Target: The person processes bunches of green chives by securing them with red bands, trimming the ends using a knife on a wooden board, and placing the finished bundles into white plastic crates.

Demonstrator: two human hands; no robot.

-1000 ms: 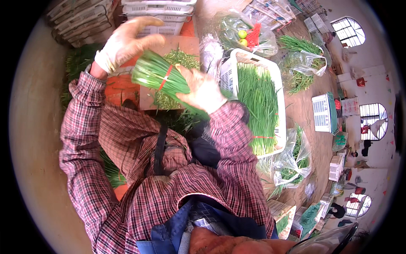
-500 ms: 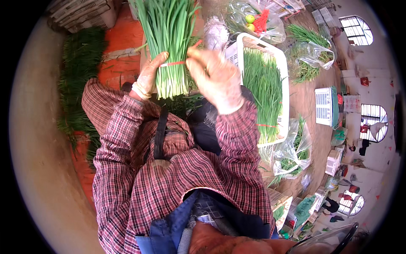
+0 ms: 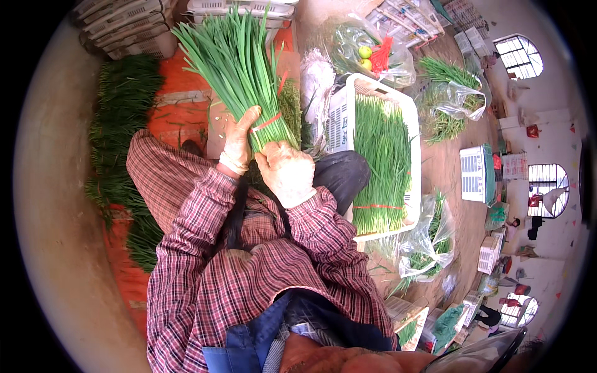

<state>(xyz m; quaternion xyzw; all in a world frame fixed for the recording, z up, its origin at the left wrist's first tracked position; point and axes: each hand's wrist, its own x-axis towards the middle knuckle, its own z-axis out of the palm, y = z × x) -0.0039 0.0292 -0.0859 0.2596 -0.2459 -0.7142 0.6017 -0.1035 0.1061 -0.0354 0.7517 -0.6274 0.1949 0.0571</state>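
Observation:
A bunch of garlic chives, leaves pointing away from me and leaning left, is bound by a red band. My left hand, in a pale glove, grips it on the left side by the band, thumb lying across the stems. Around the pale stem ends closes my gloved right hand, which hides the cut tips. To the right stands a white plastic crate holding banded chive bunches. Beneath the held leaves, loose yellowish-green trimmings lie on the ground.
A dark green heap of chives runs along the left on an orange sheet. White crates are stacked far left. See-through bags with greens flank the filled crate. A bag with yellow-green fruit sits beyond it.
The bunch has come nearer, and its leaves now tilt left with the stem ends to the right. My right hand has moved from beside the band down onto the stem ends.

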